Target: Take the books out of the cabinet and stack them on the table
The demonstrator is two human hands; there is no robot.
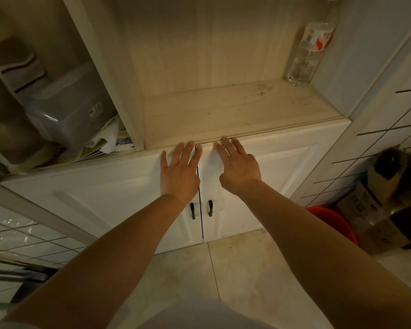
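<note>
White cabinet (259, 176) stands on the tiled floor, its two panelled doors closed, meeting at a narrow dark vertical seam. Left door (100, 193) and right door (275, 167) each carry a raised rectangular frame moulding. Two short dark handles are mounted upright low on the doors, one either side of the seam: left handle (192, 211), right handle (210, 208). Above the doors runs a pale wood-grain ledge (235, 115), forming the base of an open recess. No books are visible; interior hidden behind the closed doors.
</note>
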